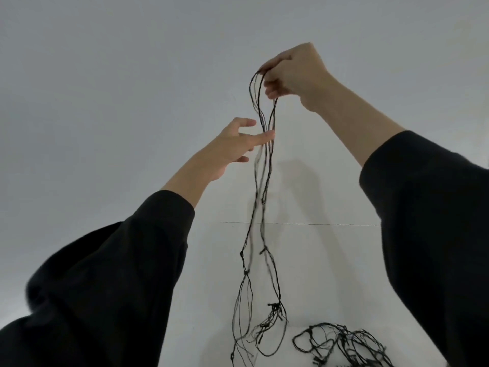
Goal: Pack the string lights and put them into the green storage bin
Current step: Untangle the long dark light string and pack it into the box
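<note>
Tucked out of sight in the right hand (293,72) at the top of the string lights (267,154), blurred well below that hand, clipped by the bottom edge farther down, likewise the loose heap (344,345) there.

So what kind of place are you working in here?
Probably a plain indoor room: a plain pale wall fills the view, crossed by one thin dark horizontal line, with thin black string lights heaped on a white surface below.

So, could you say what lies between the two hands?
Only string lights, hanging from the right hand to the fingers of the left hand; head view.
</note>
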Action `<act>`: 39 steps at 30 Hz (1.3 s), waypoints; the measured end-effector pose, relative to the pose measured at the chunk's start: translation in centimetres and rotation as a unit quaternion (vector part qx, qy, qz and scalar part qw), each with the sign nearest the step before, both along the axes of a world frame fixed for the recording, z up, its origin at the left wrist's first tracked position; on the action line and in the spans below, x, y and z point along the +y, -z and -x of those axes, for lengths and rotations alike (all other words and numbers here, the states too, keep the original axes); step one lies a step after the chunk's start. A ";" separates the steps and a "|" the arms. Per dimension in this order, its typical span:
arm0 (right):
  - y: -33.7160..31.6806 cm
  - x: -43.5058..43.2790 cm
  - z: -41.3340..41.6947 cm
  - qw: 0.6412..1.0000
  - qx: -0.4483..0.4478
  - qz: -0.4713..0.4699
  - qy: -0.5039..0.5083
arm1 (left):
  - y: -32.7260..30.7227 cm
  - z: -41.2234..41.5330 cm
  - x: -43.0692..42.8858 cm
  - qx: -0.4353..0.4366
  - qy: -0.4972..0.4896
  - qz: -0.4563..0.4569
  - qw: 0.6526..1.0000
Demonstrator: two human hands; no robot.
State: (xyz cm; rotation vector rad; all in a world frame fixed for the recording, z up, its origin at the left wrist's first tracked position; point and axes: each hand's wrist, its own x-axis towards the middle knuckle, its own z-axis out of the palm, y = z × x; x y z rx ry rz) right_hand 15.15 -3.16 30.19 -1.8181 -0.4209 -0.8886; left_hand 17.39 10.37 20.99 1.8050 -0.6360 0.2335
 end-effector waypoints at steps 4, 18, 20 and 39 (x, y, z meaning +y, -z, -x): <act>0.2 0.1 0.1 1.000 0.008 0.020 -0.016 | 0.6 0.0 -0.8 0.029 0.045 0.026 0.998; 0.8 -4.1 -0.6 0.995 0.013 -0.051 0.083 | 5.2 -1.6 0.8 0.121 0.100 -0.095 0.983; 1.2 -4.9 -1.1 0.991 0.031 -0.087 0.094 | 6.0 -2.0 1.6 0.142 0.088 -0.117 0.979; 30.1 -14.4 -6.8 0.879 0.292 -0.337 0.171 | 5.1 -3.5 8.1 0.137 -0.018 -0.200 0.970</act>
